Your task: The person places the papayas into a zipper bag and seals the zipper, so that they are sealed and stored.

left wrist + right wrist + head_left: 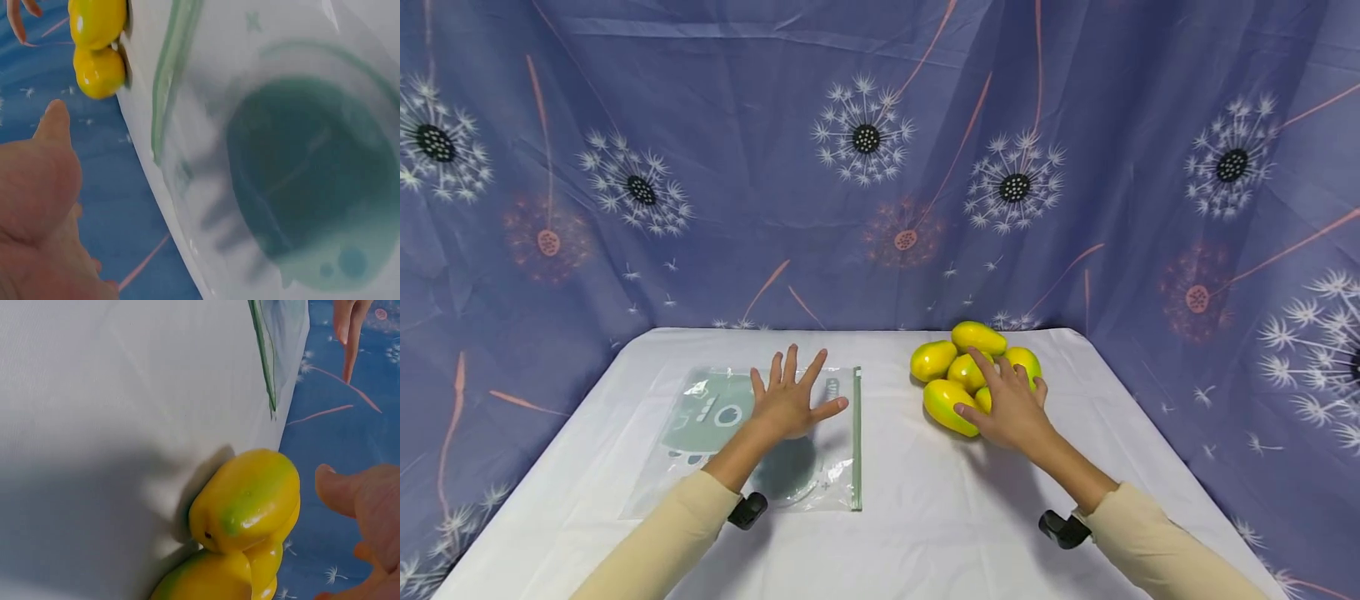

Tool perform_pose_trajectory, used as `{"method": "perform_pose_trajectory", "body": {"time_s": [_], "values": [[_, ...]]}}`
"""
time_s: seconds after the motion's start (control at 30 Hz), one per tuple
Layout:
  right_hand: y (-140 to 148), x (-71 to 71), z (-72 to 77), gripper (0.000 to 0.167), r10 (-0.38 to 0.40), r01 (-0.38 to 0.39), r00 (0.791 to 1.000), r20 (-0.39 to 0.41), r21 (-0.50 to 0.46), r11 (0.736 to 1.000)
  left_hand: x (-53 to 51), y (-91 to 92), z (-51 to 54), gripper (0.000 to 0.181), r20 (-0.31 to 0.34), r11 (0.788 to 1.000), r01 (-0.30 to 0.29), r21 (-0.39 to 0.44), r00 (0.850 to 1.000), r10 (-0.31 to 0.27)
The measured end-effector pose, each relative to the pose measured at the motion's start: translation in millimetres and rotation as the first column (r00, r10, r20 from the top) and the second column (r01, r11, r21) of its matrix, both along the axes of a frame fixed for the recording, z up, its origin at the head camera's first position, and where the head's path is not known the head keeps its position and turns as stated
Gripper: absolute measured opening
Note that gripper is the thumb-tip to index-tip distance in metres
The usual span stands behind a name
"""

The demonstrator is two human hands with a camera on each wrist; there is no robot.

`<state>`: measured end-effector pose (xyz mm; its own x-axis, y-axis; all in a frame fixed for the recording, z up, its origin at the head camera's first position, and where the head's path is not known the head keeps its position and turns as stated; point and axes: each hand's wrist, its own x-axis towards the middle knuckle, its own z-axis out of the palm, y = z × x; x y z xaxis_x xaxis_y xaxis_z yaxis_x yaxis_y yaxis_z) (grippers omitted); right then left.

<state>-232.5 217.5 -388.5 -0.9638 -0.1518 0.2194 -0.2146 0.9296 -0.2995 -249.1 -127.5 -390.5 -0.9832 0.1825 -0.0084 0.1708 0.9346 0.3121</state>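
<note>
A clear zip bag with green printed shapes lies flat on the left of the table, its green slider edge facing right. Over it my left hand hovers with fingers spread, casting a shadow on the plastic in the left wrist view. To the right sit several yellow-green mangoes in a cluster. My right hand is above their near right side, fingers spread and holding nothing. The right wrist view shows a gap between its thumb and the nearest mango. Some of the fruit is hidden behind that hand.
A white cloth covers the table. Behind and at both sides hangs a blue curtain with dandelion prints. Black wrist cameras are strapped at the left sleeve and the right sleeve.
</note>
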Motion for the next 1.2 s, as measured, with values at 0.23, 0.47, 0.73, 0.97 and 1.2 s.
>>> {"method": "perform_pose_trajectory", "body": {"time_s": [0.23,0.47,0.73,0.97,1.2], "values": [[-6.4,-3.1,-3.8,0.092,0.032,-0.036,0.999,-0.042,-0.120,0.992,4.1,21.0,-12.4,0.089,0.026,0.995,0.073,0.066,0.997,-0.075],[-8.0,-4.5,-12.4,0.089,0.055,-0.061,0.998,-0.036,-0.200,0.978,15.1,34.1,-28.6,0.088,0.061,0.985,0.110,0.135,0.991,-0.119],[-6.4,-7.3,-23.3,0.084,0.063,-0.071,0.997,-0.044,-0.227,0.971,23.3,41.1,-42.5,0.086,0.071,0.980,0.122,0.160,0.988,-0.135],[-5.7,-9.0,-30.5,0.079,0.068,-0.077,0.996,-0.050,-0.227,0.971,27.1,46.8,-49.6,0.086,0.073,0.981,0.100,0.167,0.991,-0.113],[-4.6,-8.2,-39.6,0.074,0.068,-0.077,0.997,-0.047,-0.216,0.973,27.4,51.3,-58.7,0.084,0.089,0.983,0.095,0.157,0.990,-0.110]]}}
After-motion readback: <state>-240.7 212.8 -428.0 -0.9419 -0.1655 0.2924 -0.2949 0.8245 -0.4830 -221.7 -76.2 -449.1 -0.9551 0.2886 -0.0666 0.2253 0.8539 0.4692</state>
